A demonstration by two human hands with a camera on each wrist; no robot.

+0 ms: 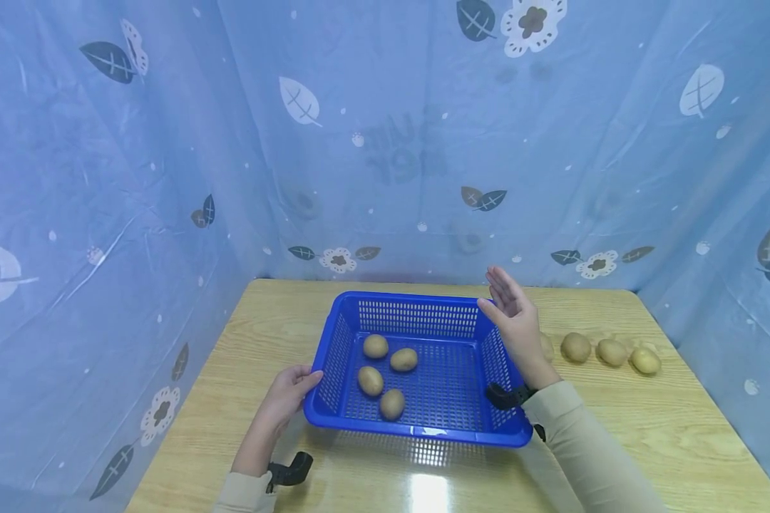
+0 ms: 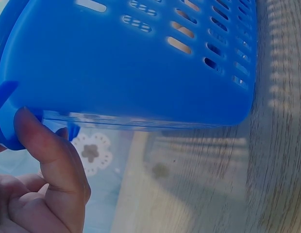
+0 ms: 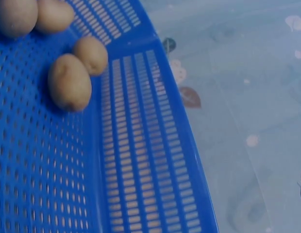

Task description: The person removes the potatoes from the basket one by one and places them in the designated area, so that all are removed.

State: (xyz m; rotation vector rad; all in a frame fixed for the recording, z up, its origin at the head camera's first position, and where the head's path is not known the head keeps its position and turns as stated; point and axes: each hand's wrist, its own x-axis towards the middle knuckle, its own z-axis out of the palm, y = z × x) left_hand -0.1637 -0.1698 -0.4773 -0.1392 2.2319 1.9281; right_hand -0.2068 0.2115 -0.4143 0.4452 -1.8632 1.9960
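A blue plastic basket (image 1: 445, 388) with slotted walls stands on the wooden table. Several potatoes (image 1: 370, 381) lie inside it, gathered toward its left half; the right wrist view shows potatoes (image 3: 69, 82) close to a slotted wall. My left hand (image 1: 289, 392) grips the basket's left rim, thumb over the edge; its curled fingers (image 2: 63, 170) show beside the rim in the left wrist view. Above the basket's right rim is my right hand (image 1: 515, 324), fingers extended upward and thumb apart, holding nothing. The right wrist view does not show that hand.
To the right of the basket, several more potatoes (image 1: 576, 347) lie in a row on the table (image 1: 667, 434), one partly hidden behind my right wrist. A blue patterned curtain (image 1: 385, 157) hangs behind the table and along both sides.
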